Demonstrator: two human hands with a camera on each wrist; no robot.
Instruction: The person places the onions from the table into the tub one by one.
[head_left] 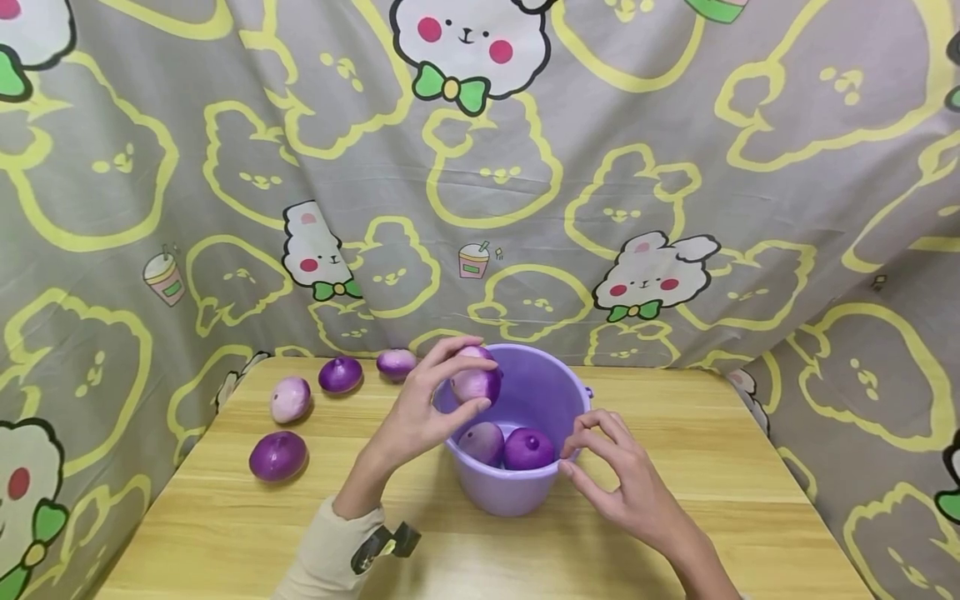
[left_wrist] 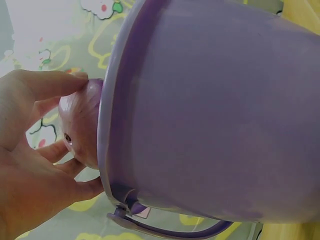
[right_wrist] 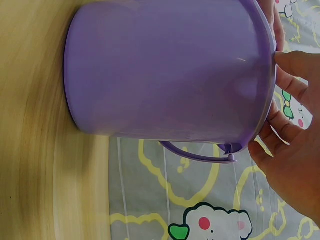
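A light purple bucket [head_left: 517,492] stands on the table, with two purple onions, a paler one [head_left: 481,444] and a darker one [head_left: 528,449], lying inside at its bottom. My left hand [head_left: 420,408] grips another onion [head_left: 476,383] between thumb and fingers, at the bucket's left rim; in the left wrist view the rim covers part of this onion [left_wrist: 82,125]. On the opposite side, my right hand [head_left: 618,475] pinches the bucket's rim, thumb outside and fingertips over the edge. The bucket's handle [right_wrist: 200,156] hangs down on the far side.
Several more onions lie on the wooden table [head_left: 675,533] left of the bucket: a dark one [head_left: 278,457] nearest, a pale one [head_left: 290,400], then another dark one [head_left: 341,376] and one [head_left: 396,364] by the back edge. A patterned curtain [head_left: 480,192] hangs right behind the table.
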